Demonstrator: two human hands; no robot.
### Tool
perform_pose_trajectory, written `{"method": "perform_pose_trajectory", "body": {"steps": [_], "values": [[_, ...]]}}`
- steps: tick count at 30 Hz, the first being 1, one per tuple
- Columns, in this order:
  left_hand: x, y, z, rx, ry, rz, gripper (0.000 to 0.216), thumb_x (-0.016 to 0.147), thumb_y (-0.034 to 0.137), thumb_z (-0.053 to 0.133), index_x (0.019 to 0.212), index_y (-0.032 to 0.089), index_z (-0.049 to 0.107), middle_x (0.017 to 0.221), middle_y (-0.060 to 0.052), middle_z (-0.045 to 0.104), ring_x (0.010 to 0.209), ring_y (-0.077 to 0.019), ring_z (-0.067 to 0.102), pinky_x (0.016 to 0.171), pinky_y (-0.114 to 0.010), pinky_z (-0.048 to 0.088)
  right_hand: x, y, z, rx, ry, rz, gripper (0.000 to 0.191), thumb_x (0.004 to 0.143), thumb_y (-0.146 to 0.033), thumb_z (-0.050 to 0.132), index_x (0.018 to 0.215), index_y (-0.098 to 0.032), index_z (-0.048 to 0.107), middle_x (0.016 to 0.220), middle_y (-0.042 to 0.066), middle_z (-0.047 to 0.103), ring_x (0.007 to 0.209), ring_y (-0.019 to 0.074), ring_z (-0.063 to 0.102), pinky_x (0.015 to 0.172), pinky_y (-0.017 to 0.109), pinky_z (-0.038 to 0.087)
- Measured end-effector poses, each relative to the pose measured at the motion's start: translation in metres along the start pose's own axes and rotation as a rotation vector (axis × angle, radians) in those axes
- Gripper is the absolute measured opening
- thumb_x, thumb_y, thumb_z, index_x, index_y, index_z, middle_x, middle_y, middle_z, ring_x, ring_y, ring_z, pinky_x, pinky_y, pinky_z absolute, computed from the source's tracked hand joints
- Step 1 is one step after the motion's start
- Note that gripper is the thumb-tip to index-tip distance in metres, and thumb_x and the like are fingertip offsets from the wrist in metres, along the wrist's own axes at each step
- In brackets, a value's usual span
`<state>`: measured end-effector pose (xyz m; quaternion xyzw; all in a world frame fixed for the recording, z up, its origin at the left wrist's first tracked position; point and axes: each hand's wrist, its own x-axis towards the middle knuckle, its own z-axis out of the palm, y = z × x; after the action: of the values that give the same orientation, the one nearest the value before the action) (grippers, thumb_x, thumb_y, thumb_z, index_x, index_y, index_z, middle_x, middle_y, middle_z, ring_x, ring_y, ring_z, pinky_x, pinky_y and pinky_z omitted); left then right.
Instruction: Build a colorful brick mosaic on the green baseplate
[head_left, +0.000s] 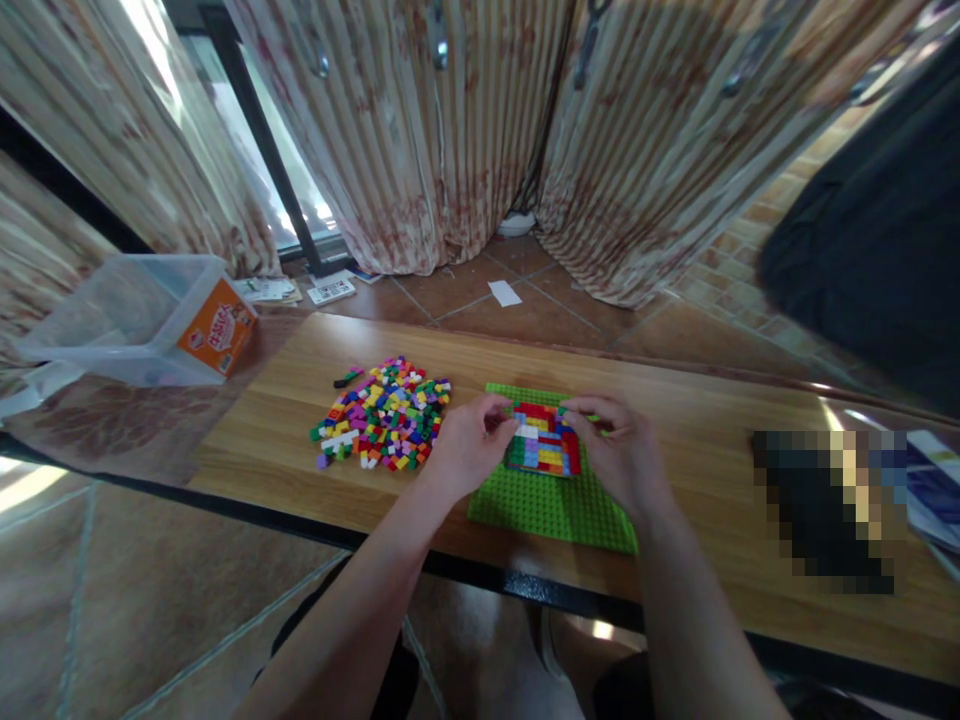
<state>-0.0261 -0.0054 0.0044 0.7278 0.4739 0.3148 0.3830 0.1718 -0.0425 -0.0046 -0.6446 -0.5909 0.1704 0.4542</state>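
Note:
A green studded baseplate (555, 515) lies on the wooden table. On its upper part sits a flat rectangle of toy bricks (541, 450) in red, yellow, blue, white and green. My left hand (472, 442) is at the rectangle's left side, thumb and forefinger closed close together; what lies between them is too small to make out. At the upper right corner, the curled fingers of my right hand (622, 445) meet a small dark green and purple brick (562, 414). Whether that brick is attached cannot be seen. Left of the baseplate spreads a pile of loose toy bricks (390, 415).
A clear plastic box (142, 345) with an orange label stands beyond the table's left end. To the right lies a blurred-out dark object (817, 510) beside some papers (934, 490). A person in dark clothing (870, 220) is at the upper right. Striped curtains (450, 130) hang behind.

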Motion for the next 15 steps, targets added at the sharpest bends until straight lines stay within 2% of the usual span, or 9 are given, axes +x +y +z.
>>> {"method": "perform_pose_trajectory", "body": {"steps": [6, 15], "values": [[-0.0014, 0.0012, -0.0002, 0.061, -0.074, -0.005, 0.023, 0.088, 0.023, 0.058, 0.106, 0.011, 0.067, 0.095, -0.01, 0.075, 0.085, -0.0206, 0.07, 0.08, -0.034, 0.055, 0.0019, 0.0031, 0.0054, -0.099, -0.096, -0.017, 0.02, 0.085, -0.031, 0.057, 0.087, -0.024, 0.076, 0.102, 0.006, 0.067, 0.098, 0.0221, 0.061, 0.085, 0.04, 0.05], [-0.0019, 0.0009, -0.0004, 0.111, -0.094, -0.006, 0.024, 0.09, 0.026, 0.056, 0.106, 0.012, 0.068, 0.094, -0.009, 0.075, 0.084, -0.0208, 0.07, 0.078, -0.033, 0.055, 0.0036, 0.0009, 0.0097, 0.002, -0.052, 0.1, 0.02, 0.078, -0.03, 0.059, 0.084, -0.023, 0.077, 0.095, 0.006, 0.071, 0.091, 0.0206, 0.064, 0.082, 0.037, 0.05]]}}
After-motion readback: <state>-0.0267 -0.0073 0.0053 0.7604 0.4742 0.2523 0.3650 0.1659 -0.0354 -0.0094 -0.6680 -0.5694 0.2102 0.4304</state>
